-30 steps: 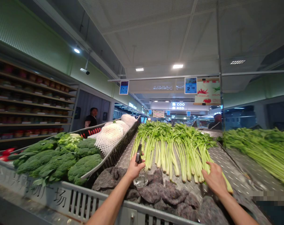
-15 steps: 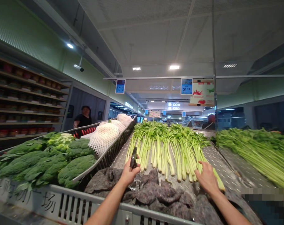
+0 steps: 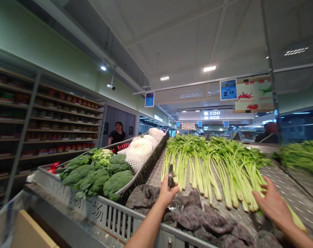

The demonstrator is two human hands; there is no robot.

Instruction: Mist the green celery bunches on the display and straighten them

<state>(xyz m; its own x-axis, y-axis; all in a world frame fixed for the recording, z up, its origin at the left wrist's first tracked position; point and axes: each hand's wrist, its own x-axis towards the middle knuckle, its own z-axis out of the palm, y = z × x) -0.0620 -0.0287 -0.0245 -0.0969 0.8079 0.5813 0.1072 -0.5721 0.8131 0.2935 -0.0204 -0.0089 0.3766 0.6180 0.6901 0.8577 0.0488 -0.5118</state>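
Note:
My left hand (image 3: 167, 193) is closed around a small black object (image 3: 171, 175), whose kind I cannot make out. It hovers at the left front of a row of celery (image 3: 218, 168), whose pale stalks point toward me and leaves point away. At the right end of the row, my right hand (image 3: 274, 205) is open, fingers spread beside the stalk ends. I cannot tell whether it touches them. One celery stalk (image 3: 295, 215) lies partly behind this hand. Beneath both wrists is a crumpled dark grey felt cloth (image 3: 195, 220).
Left of the celery stand broccoli (image 3: 117, 182) and net-wrapped pale produce (image 3: 141, 150), divided off by a black crate wall (image 3: 152, 162). A grey slotted rail (image 3: 120, 220) runs along the front. A mirror panel (image 3: 301, 113) rises at right. A person (image 3: 117, 133) stands beyond the broccoli.
My view has swung left, so the scene sits further right and more shelving shows. My left hand still grips the black object; my right hand remains open by the celery.

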